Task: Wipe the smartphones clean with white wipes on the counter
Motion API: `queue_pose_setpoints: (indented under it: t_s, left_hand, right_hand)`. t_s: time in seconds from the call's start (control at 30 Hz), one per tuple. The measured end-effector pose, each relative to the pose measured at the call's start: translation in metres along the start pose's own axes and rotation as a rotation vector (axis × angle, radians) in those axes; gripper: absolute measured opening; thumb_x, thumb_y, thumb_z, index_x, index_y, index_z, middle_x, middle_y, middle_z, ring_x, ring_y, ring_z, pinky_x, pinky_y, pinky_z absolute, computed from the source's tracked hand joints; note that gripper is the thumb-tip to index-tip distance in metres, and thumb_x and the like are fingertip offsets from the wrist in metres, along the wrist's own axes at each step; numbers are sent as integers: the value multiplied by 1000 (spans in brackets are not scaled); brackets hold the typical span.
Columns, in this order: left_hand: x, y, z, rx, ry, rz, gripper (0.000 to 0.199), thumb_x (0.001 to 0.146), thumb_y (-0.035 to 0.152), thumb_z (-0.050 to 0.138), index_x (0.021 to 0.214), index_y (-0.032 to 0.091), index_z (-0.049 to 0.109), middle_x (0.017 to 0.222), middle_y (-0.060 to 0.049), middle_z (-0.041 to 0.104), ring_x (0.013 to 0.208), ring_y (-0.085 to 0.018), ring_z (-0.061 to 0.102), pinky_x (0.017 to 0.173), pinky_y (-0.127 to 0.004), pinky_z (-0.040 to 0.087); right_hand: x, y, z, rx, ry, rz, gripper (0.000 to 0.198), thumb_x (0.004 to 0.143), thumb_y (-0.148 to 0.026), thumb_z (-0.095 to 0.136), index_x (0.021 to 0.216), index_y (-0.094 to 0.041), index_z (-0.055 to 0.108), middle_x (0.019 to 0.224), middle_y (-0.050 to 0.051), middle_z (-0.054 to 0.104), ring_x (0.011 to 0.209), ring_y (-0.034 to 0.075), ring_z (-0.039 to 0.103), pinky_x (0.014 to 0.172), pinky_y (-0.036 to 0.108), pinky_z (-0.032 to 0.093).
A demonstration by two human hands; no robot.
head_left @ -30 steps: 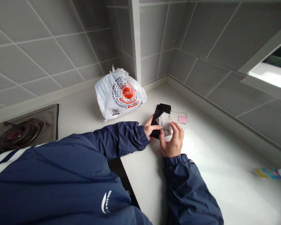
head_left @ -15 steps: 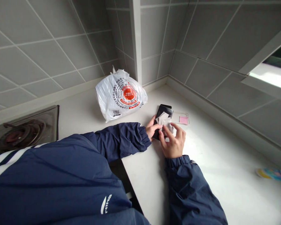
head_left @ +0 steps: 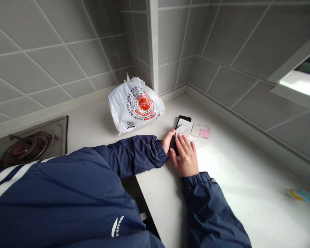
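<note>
Currently your left hand grips the near-left edge of the black phone, a thin, flat slab with rounded corners, held at the counter's inner corner region; whether it is lifted off the surface, cannot tell. Your right hand is not clenched: its fingers lie extended, close together, over a thin, soft, creased white wipe on the phone's face. Smooth white patch above your fingertips: wipe or glare, cannot tell.

Just right of the phone lies a clear case, rectangular, transparent, with a small matt pink slip within its outline. Beneath: smooth white countertop. Farther left, a crinkled, bulging plastic bag, white with red and black print. Your sleeves: wrinkled navy fabric, gathered cuffs. Far left, a coiled, dark burner in a metal plate.
</note>
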State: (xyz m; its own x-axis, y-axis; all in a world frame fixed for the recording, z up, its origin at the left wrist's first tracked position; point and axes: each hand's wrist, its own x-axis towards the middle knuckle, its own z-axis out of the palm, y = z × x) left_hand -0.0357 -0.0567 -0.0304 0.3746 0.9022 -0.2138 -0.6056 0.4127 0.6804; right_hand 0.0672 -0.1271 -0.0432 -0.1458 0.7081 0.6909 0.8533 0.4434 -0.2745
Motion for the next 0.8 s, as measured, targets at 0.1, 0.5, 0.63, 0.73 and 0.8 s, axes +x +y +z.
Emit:
queue_pose_setpoints:
  t_s: [0.1,0.5,0.63,0.73,0.8]
  left_hand:
    - [-1,1,0,-22,-71,-48,53,76,59,64,102,14,68,98,-13,74,110,-28,69,106,-39,48]
    - [-15,-9,-2,209,-421,46,57,87,57,63,130,21,70,138,-11,65,144,-28,47,126,-39,24]
    - [-14,-8,-2,95,-328,-58,56,83,57,68,124,18,72,131,-12,69,140,-28,51,124,-39,29]
    - [-10,-6,-2,6,-267,-113,56,79,61,71,112,15,75,124,-13,72,137,-29,55,123,-39,32]
    - [-7,-4,-2,1,-259,-123,60,78,65,69,108,14,75,120,-15,73,134,-31,57,121,-41,35]
  right_hand:
    - [-1,-5,1,-47,-140,19,56,100,-32,54,153,-17,42,155,17,50,147,31,45,122,58,30]
    - [0,4,-5,-31,62,257,77,103,-35,45,165,-19,4,162,20,38,155,35,28,120,68,24]
    - [3,0,-6,-36,9,187,74,102,-33,48,165,-22,10,158,16,46,153,33,34,124,66,17]
    - [3,-2,-6,-14,-60,85,63,102,-28,49,161,-23,28,156,13,50,151,30,37,125,61,18]
    - [3,-2,-6,22,-68,41,56,101,-25,50,156,-23,39,155,13,51,150,29,40,126,59,21]
